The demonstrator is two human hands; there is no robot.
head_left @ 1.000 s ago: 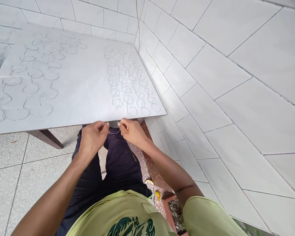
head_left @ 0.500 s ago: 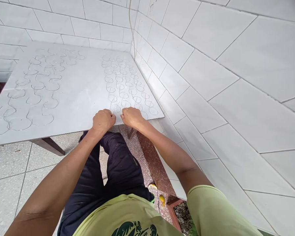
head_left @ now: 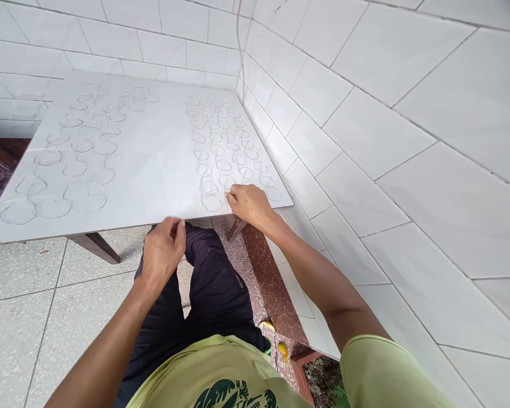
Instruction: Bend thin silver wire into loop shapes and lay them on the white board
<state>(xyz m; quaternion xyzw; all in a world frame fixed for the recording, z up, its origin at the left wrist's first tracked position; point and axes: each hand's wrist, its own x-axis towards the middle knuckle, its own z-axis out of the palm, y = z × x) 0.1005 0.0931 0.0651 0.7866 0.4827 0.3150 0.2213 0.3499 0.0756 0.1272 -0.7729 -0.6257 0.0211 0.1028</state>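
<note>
**At the tabletop's near edge: right hand on a wire loop, left hand below**

Against the white tiled wall (head_left: 386, 113) stands a pale tabletop (head_left: 153, 164) carrying 2 sets of thin wire loops, well apart: a left group (head_left: 74, 156) of larger loops and a right group (head_left: 225, 150) of smaller ones. Right hand (head_left: 251, 204) rests at the near edge, fingers curled, tips touching the nearest loop (head_left: 212, 202) of the right group. Its grip on the wire cannot be confirmed. Left hand (head_left: 164, 252) hangs just below the edge, thumb and forefinger pinched together.
</note>
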